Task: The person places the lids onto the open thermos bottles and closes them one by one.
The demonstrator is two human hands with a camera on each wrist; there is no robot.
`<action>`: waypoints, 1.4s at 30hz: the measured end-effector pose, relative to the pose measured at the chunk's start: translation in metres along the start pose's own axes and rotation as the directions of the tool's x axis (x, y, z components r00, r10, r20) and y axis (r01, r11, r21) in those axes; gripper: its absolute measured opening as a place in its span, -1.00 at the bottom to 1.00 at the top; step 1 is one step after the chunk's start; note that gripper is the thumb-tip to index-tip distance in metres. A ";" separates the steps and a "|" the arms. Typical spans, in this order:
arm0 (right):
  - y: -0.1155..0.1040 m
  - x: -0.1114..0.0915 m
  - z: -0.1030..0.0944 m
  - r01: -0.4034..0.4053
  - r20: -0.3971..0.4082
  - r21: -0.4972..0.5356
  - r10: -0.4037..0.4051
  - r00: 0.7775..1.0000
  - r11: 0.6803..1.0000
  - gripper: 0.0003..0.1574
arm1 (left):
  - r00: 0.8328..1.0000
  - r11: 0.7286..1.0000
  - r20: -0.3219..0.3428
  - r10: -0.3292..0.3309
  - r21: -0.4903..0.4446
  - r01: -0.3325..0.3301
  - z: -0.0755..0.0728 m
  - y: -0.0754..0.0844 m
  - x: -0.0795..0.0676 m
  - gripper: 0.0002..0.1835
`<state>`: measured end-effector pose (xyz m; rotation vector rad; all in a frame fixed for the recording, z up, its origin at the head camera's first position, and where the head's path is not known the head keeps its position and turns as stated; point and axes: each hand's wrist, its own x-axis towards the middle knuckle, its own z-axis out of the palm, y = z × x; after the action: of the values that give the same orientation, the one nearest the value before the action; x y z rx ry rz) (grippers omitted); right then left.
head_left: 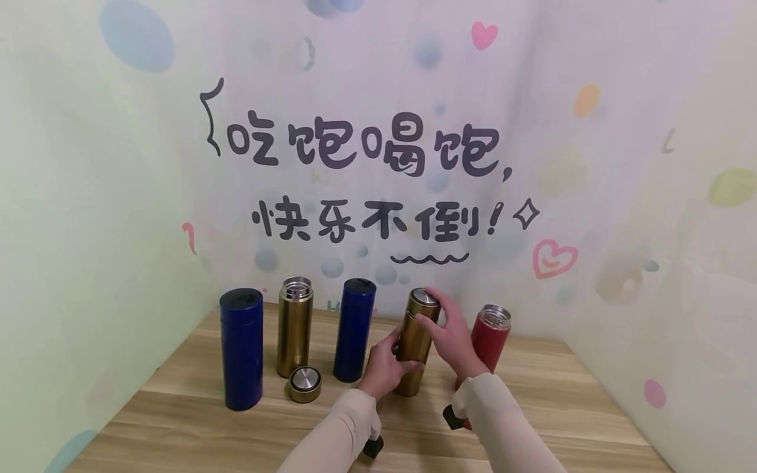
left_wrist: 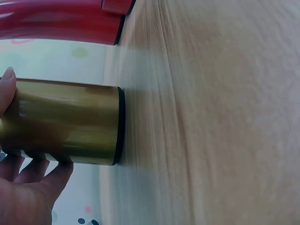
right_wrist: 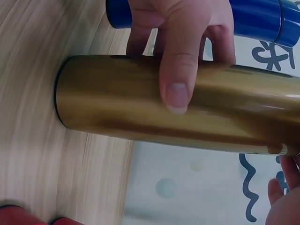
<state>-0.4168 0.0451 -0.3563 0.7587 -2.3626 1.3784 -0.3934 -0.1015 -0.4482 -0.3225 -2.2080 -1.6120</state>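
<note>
A pale printed fabric backdrop (head_left: 355, 79) hung behind the wood-grain table (head_left: 183, 420). Just right of lower centre, the left hand (head_left: 382, 369) gripped an upright cylindrical gold metal flask (head_left: 418, 343); the right hand (head_left: 454, 334) gripped its silver-topped lid (head_left: 421, 298). A slack left hold could have let it tip; the right hand swinging outward might have knocked the lidless red metal flask (head_left: 491, 338).
</note>
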 end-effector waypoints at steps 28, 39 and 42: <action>-0.004 -0.003 0.001 0.033 -0.015 0.032 -0.032 0.999 0.999 -0.26 | 1.000 1.000 -0.013 0.006 0.007 -0.006 0.002 0.001 0.000 -0.15; 0.000 -0.001 -0.005 -0.011 0.000 -0.040 0.011 1.000 0.999 -0.32 | 1.000 1.000 -0.010 0.014 0.017 -0.014 0.001 0.000 0.000 -0.17; -0.001 -0.001 -0.004 -0.025 -0.022 -0.062 0.024 0.999 0.998 -0.32 | 1.000 1.000 -0.013 0.014 0.023 -0.013 0.002 -0.001 0.000 -0.16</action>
<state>-0.4154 0.0480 -0.3542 0.6969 -2.3937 1.3092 -0.3943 -0.0999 -0.4493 -0.3189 -2.2085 -1.5760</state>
